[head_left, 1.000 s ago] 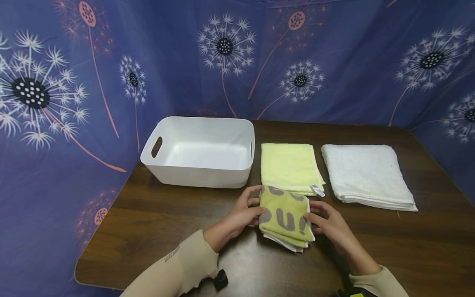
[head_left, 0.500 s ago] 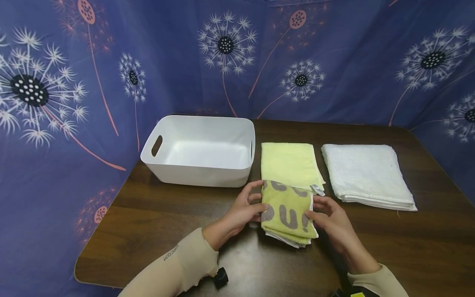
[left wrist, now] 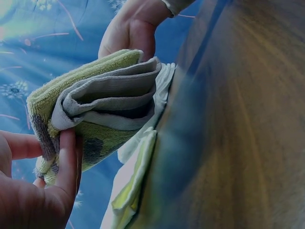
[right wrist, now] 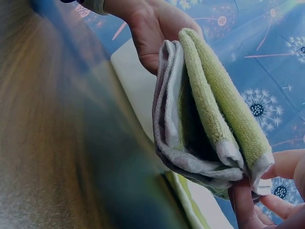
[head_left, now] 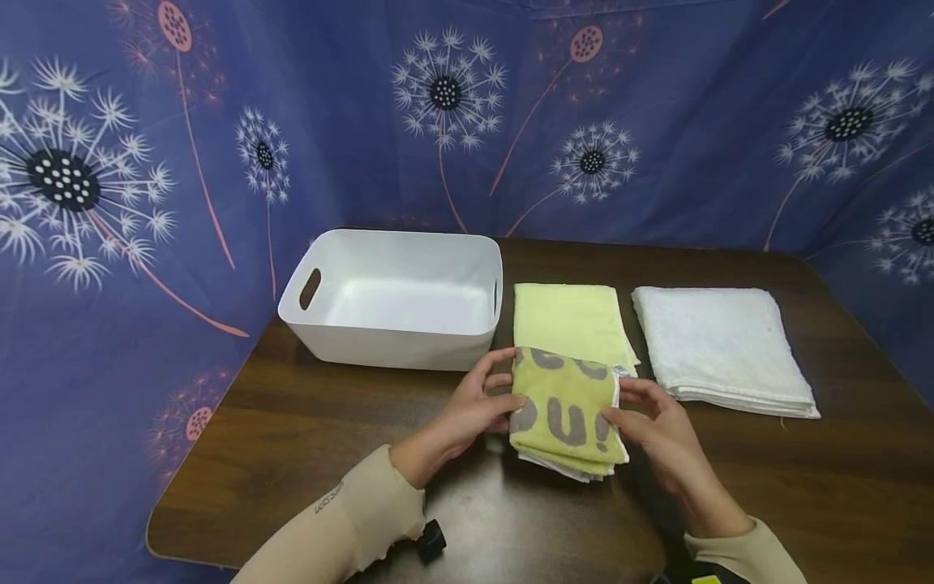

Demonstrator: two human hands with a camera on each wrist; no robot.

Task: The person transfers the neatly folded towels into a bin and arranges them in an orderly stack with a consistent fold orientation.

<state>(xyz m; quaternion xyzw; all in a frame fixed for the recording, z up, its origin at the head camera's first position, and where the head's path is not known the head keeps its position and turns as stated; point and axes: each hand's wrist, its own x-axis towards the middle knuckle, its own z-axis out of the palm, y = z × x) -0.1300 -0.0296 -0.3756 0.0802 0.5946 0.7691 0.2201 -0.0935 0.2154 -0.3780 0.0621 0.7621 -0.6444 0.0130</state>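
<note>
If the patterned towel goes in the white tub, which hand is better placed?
Probably the left hand: it holds the patterned towel by the edge nearer the white tub. The right hand grips the opposite edge, nearer the white towel.

The head camera looks forward and down from above over the dark wooden table (head_left: 328, 405) to the dandelion-print curtain (head_left: 343, 122). Both wrist views, close and rolled sideways, face each other across the folded green-and-grey towel (head_left: 565, 405), which all three share.

bin (head_left: 394, 349) blocking left, gap beside white towel (head_left: 718, 337)
</note>
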